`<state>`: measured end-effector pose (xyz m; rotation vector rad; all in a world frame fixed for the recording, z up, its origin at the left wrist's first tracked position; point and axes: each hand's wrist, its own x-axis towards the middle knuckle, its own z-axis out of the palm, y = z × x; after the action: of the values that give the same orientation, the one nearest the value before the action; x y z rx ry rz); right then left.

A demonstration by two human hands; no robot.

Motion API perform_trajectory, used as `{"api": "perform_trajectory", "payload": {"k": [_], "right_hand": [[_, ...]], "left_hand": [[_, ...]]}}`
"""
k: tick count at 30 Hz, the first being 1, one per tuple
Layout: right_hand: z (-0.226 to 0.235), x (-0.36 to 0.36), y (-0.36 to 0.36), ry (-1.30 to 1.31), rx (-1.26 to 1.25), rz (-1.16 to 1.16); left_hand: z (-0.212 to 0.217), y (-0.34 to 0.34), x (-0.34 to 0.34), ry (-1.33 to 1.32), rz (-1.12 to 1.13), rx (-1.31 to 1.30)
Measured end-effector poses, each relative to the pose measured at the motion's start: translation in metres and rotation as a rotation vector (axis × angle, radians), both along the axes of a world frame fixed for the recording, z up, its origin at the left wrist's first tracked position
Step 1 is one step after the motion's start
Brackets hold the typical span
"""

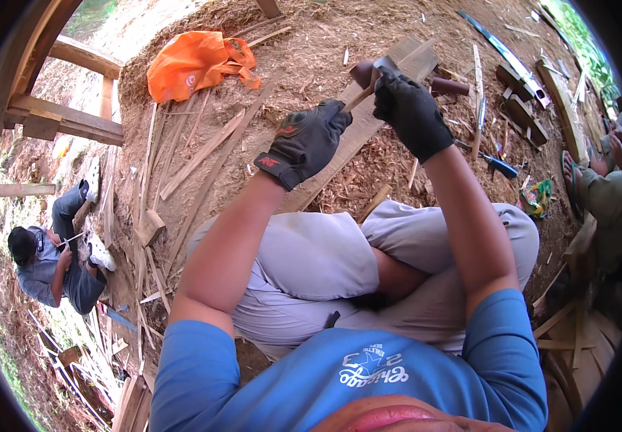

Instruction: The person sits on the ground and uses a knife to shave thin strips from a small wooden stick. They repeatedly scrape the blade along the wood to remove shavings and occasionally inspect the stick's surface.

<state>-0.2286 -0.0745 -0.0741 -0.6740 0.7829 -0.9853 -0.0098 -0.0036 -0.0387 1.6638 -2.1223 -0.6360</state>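
Note:
Both hands wear dark work gloves. My left hand (pixel 311 140) is closed on a thin wooden strip (pixel 357 99), which slants up and away over a wide plank (pixel 343 157). Beside the strip, my right hand (pixel 413 111) is closed around a small grey flat piece (pixel 386 66), pressed against the strip; the glove hides most of it, and its kind is unclear. Under the plank, a dark brown round piece (pixel 361 73) sticks out on the left and another brown end (pixel 450 86) on the right. The plank's near end lies by my crossed legs.
An orange bag (pixel 192 65) lies at the far left, near long wooden strips (pixel 206 155). Toward the right are a long saw-like blade (pixel 501 50), dark wooden blocks (pixel 523 115) and a blue-handled tool (pixel 501 167). A person (pixel 44 263) sits at the left; another person's legs (pixel 606 194) show at the right.

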Motion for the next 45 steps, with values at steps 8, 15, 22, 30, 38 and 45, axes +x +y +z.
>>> {"api": "perform_trajectory", "payload": {"k": [8, 15, 22, 30, 38, 45], "right_hand": [[0.012, -0.026, -0.016, 0.146, 0.079, -0.224], [0.003, 0.011, 0.014, 0.223, 0.078, -0.051], [-0.006, 0.012, 0.016, 0.163, 0.066, -0.009], [-0.020, -0.049, -0.033, 0.094, 0.071, -0.200], [-0.024, -0.068, -0.044, 0.152, 0.141, -0.279], [-0.021, -0.064, -0.036, 0.137, 0.186, -0.309]], "left_hand": [[0.000, 0.000, -0.001, 0.002, -0.021, 0.024], [0.013, 0.001, -0.010, -0.203, 0.017, 0.113], [0.007, -0.003, -0.003, -0.208, -0.044, -0.039], [0.019, -0.004, -0.005, -0.198, -0.058, -0.025], [0.022, 0.001, -0.003, -0.227, -0.036, -0.055], [0.018, 0.003, 0.003, -0.188, -0.057, -0.086]]}}
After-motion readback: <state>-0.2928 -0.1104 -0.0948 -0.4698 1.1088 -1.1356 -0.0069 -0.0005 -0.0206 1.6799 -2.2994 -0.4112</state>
